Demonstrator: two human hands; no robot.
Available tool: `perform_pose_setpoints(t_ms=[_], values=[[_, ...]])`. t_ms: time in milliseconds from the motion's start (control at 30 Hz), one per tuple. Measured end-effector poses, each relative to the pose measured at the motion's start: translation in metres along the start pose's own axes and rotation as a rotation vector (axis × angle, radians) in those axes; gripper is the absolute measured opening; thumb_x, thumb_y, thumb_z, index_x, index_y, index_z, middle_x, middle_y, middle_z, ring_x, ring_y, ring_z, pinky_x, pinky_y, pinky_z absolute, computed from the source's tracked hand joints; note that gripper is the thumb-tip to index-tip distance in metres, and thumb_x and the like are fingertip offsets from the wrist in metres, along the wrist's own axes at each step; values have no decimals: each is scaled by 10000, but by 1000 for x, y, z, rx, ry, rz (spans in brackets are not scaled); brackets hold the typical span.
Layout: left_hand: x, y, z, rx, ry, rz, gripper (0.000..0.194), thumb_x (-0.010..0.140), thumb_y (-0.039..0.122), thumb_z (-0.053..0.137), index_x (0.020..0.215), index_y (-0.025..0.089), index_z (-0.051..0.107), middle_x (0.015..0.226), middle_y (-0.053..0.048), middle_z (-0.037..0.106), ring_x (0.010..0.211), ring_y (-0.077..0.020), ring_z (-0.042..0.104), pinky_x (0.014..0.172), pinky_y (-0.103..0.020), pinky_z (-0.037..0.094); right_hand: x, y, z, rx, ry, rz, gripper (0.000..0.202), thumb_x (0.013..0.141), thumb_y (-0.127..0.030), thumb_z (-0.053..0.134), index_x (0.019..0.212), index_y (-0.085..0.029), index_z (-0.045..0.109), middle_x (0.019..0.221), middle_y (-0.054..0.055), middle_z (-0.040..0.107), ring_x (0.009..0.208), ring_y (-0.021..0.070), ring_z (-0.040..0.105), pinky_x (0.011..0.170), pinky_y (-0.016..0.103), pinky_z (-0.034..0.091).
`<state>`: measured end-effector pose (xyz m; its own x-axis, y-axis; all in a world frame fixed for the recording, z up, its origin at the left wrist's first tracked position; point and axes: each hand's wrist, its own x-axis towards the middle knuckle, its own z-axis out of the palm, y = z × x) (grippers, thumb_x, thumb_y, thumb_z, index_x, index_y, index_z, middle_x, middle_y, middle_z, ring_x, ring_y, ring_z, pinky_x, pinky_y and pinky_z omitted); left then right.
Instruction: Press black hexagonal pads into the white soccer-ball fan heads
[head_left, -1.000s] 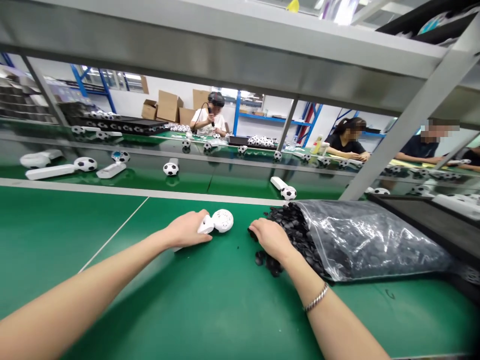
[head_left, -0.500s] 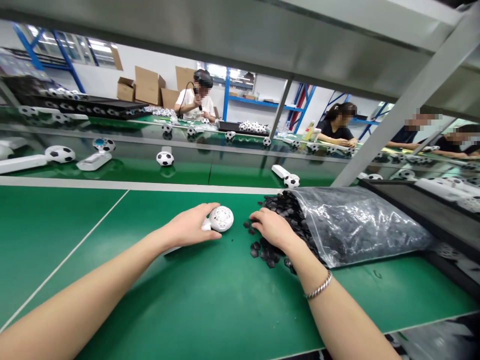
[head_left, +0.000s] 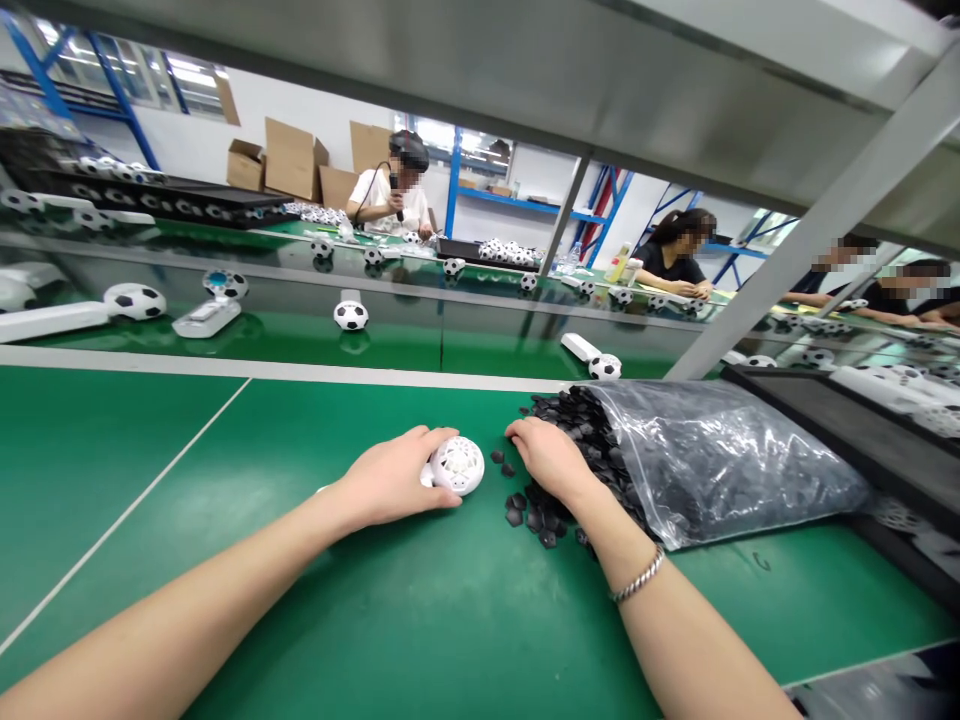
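Note:
My left hand (head_left: 401, 475) is closed around a white handheld device with an openwork, football-patterned ball head (head_left: 458, 466). The ball faces right between thumb and fingers; most of its handle is hidden under the hand. My right hand (head_left: 551, 458) reaches into a heap of small black pentagon pieces (head_left: 546, 515) at the mouth of a clear plastic bag (head_left: 735, 460). Its fingers are curled together at the heap's left edge, and whatever is between the fingertips is hidden. A few loose black pieces (head_left: 498, 457) lie between the two hands on the green table (head_left: 420, 620).
Beyond the table's white edge runs a green conveyor (head_left: 480, 358) carrying white devices with black-and-white ball heads (head_left: 351, 316). A slanted metal post (head_left: 795, 220) and an overhead shelf frame the view. A black tray (head_left: 911, 480) stands at the right. Several people sit opposite.
My left hand has brought the white device slightly nearer and to the right. My right hand stays at the black pieces. Devices on the near conveyor have shifted right.

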<state>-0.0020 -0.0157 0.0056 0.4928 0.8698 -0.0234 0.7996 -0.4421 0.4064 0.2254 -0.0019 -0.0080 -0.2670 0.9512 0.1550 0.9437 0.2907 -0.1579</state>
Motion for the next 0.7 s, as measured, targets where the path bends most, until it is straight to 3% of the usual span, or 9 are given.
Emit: perform_pose_setpoints(t_ms=[67, 200, 333, 533, 700], values=[[0, 0, 0, 12, 23, -6, 681, 643, 556, 550, 1258, 337, 356, 1107, -18, 533, 910, -237, 566, 681, -302, 443, 0, 1, 1, 77, 46, -15, 290, 828, -120, 384, 1007, -212, 591, 939, 61, 608, 886, 167, 565, 771, 265, 403], [0, 0, 1, 13, 44, -4, 669, 652, 527, 553, 1257, 324, 351, 1087, -16, 525, 889, -229, 566, 677, -306, 443, -2, -2, 2, 380, 119, -11, 263, 813, -125, 374, 855, -189, 626, 829, 39, 597, 769, 134, 581, 732, 259, 447], [0, 0, 0, -17, 55, 19, 676, 652, 491, 570, 1262, 302, 348, 1146, -19, 493, 947, -226, 548, 718, -295, 442, -5, -9, 4, 676, 97, 66, 251, 803, -202, 436, 996, -167, 594, 893, 57, 570, 664, 121, 582, 578, 247, 492], [1, -1, 0, -78, 74, 92, 654, 654, 420, 604, 1251, 302, 362, 1143, -14, 487, 982, -211, 530, 785, -285, 435, -9, -16, -6, 530, 318, -118, 172, 809, -259, 509, 875, -228, 665, 816, 31, 553, 797, 150, 552, 749, 284, 461], [-2, 0, 0, -97, 66, 64, 708, 610, 401, 660, 1248, 293, 373, 1145, -31, 488, 1007, -234, 527, 835, -305, 432, -12, -23, -7, 529, 256, -138, 231, 843, -279, 451, 1016, -238, 598, 792, 26, 574, 753, 159, 562, 710, 296, 468]])
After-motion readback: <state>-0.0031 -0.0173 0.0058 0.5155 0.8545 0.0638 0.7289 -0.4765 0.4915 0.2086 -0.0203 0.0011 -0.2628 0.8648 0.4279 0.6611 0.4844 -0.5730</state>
